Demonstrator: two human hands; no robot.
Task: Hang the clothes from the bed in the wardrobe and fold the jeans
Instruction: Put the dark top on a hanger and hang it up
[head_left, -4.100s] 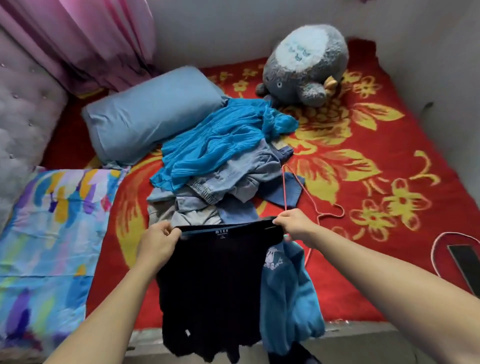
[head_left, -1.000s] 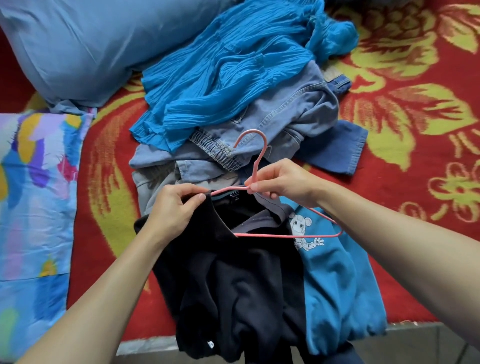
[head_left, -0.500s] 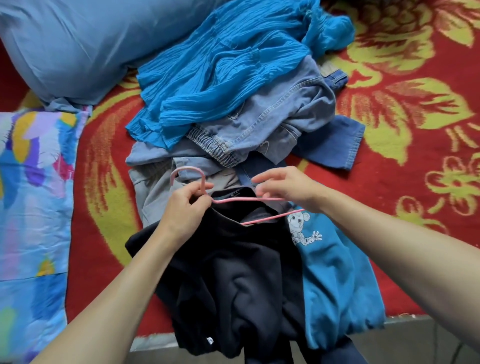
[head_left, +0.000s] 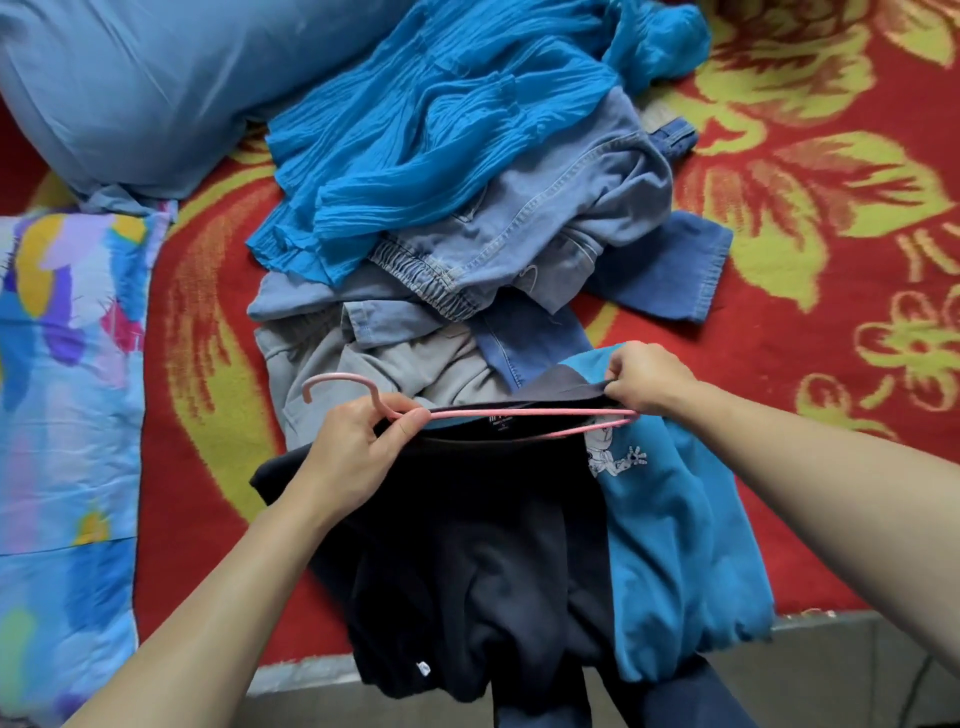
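Note:
A black garment (head_left: 467, 561) hangs over the bed's front edge, its neck opening stretched wide. A pink wire hanger (head_left: 519, 414) lies across that opening, hook pointing left. My left hand (head_left: 358, 452) grips the hanger just below the hook, together with the left of the collar. My right hand (head_left: 649, 382) pinches the right end of the collar by the hanger's tip. A teal shirt (head_left: 675, 545) with a white cartoon print lies right of the black one. Behind them lies a heap: light blue jeans (head_left: 545, 223), a bright blue crinkled garment (head_left: 441, 124), grey trousers (head_left: 322, 374).
The bed carries a red blanket (head_left: 831, 260) with yellow flowers. A grey-blue pillow (head_left: 130, 88) lies at the back left and a multicoloured pillow (head_left: 62, 389) along the left side. The bed's pale edge (head_left: 296, 675) runs along the bottom.
The hanger has turned flat across the collar, its hook now at the left. My right hand has moved right and pulled the collar wider. My left hand now also holds the hanger.

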